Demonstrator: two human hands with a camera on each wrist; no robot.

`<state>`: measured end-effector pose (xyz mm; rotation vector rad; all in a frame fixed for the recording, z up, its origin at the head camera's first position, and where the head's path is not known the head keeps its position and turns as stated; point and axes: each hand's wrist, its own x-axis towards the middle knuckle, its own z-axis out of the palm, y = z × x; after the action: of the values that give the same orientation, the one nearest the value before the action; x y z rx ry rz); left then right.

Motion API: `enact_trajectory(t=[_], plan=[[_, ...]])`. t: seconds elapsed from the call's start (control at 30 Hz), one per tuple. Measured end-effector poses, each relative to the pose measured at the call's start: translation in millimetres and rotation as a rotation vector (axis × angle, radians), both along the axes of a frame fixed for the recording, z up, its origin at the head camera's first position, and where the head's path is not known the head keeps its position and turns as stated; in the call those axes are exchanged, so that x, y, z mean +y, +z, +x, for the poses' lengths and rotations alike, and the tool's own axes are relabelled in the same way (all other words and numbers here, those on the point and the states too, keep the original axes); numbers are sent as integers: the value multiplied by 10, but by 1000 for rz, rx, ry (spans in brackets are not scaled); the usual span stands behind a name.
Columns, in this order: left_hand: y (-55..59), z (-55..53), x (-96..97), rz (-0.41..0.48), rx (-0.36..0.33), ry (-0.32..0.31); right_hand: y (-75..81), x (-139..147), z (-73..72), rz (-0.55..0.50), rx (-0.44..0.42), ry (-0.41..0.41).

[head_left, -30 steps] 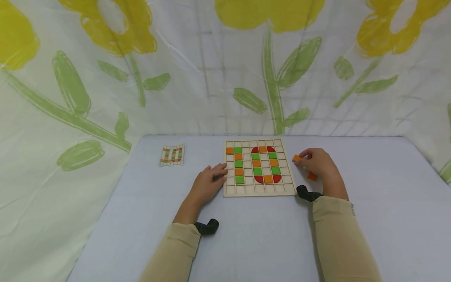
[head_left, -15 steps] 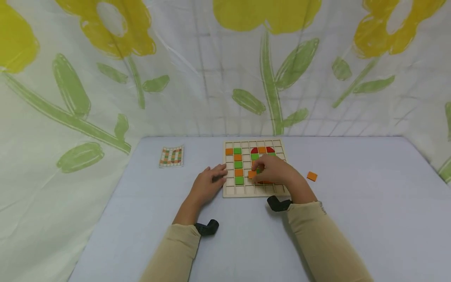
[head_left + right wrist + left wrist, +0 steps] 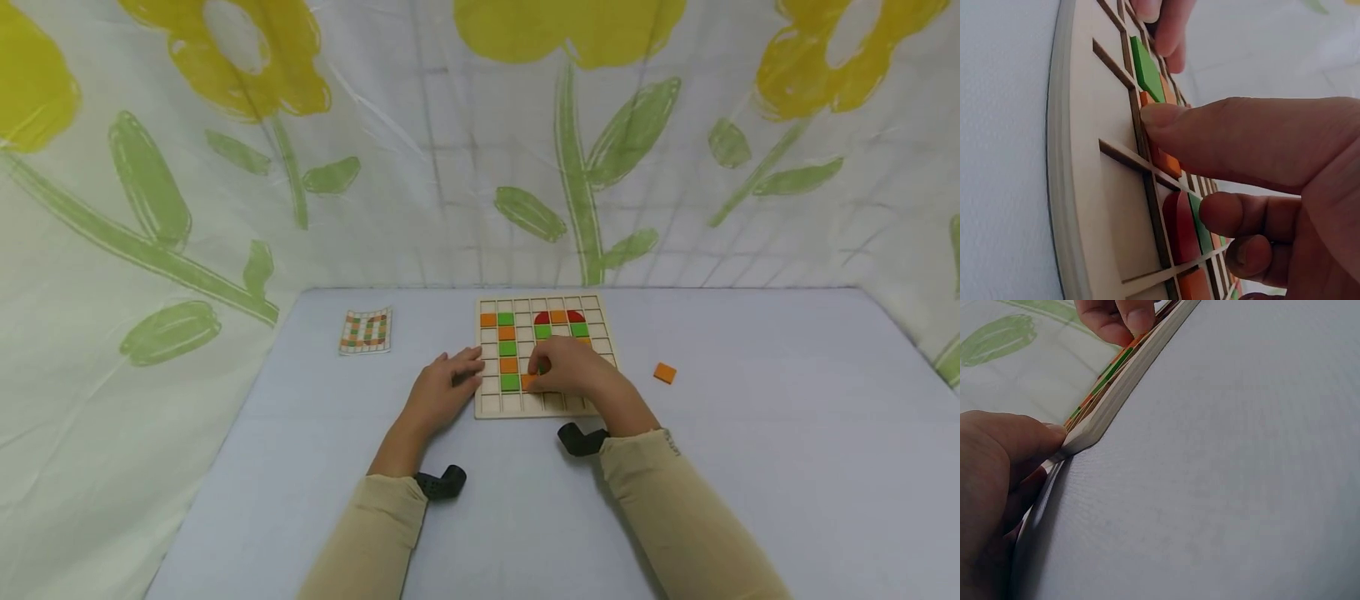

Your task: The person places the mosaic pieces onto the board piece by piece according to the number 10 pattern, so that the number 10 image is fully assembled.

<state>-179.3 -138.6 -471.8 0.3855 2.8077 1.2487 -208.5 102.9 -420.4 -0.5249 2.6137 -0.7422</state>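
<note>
My right hand (image 3: 576,368) holds an orange square tile (image 3: 1165,165) at a cell of the wooden grid board (image 3: 491,407), right of the lowest green tile (image 3: 510,382). The thumb lies on the tile in the right wrist view, and the index fingertip is hidden behind it. My left hand (image 3: 437,393) rests at the board's left edge, its thumb (image 3: 1047,439) touching the rim near a corner. Orange and green tiles form a column on the board's left. Beside it, a ring with red rounded corners (image 3: 1181,228) is partly covered by my right hand.
One loose orange tile (image 3: 664,372) lies on the table to the right of the board. A small pattern card (image 3: 365,332) with a coloured grid lies at the back left. A flower-printed cloth (image 3: 360,225) hangs behind the table.
My right hand has picked up an orange tile from the right of the board and carried it left, then down to the cell beside the lowest green tile. The left hand stays put.
</note>
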Motion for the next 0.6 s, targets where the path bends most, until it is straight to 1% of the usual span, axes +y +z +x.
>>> enact_trajectory(t=[0.07,0.17,0.27,0.33,0.43,0.6], plan=[[-6,-1,0,0,-3,2,4,-3,3,12,2,-4],[-10,0,1,-2,-7,1,38,40,2,2,-4,-11],[-7,-2,2,4,-5,1,106,166,-12,-30,-12,-55],[-4,-2,0,8,-2,0,152,296,-31,-38,-16,-95],[2,-2,0,1,-6,-1,209,546,-58,-22,-38,-170],[7,-7,6,-4,-15,-3,277,1090,-50,44,-146,-273]])
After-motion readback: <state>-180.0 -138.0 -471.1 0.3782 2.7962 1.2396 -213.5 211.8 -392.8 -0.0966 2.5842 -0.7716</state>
